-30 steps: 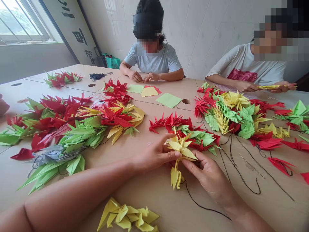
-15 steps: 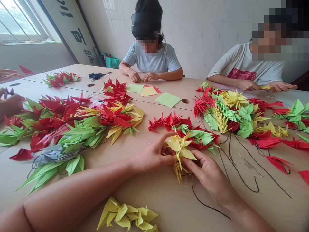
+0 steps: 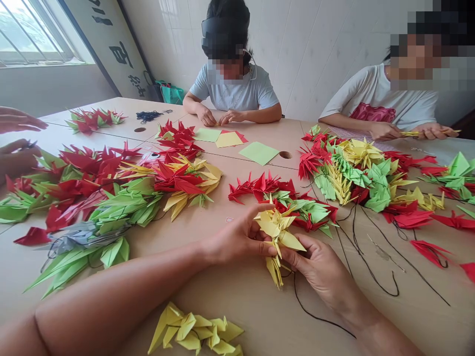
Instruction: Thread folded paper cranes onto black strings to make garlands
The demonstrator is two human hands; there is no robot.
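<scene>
Between my two hands, just above the table, is a cluster of folded yellow paper cranes [image 3: 279, 228]. My left hand [image 3: 243, 236] grips its left side, thumb pressed across the front near the middle. From the right, my right hand [image 3: 315, 262] pinches the cluster's lower part between thumb and fingers; some fingertips are hidden behind the paper. A black cord [image 3: 308, 309] hangs from the cluster and runs down past my right wrist. In front of my left forearm lies a separate pile of yellow folded paper pieces [image 3: 196, 329].
Red and green folded-paper strings [image 3: 282, 200] lie just beyond my hands. Large colourful heaps spread left [image 3: 111, 198] and right [image 3: 356, 168]. Loose cords [image 3: 356, 242] trail at right. Paper squares [image 3: 260, 153] lie near a person opposite [image 3: 233, 94]; another person [image 3: 378, 104] sits right. Someone's hands [image 3: 17, 158] work at left.
The yellow cluster has tilted slightly in my hands, its lower part swinging down a little. At far left, a co-worker's upper hand no longer has the red folded piece beside it.
</scene>
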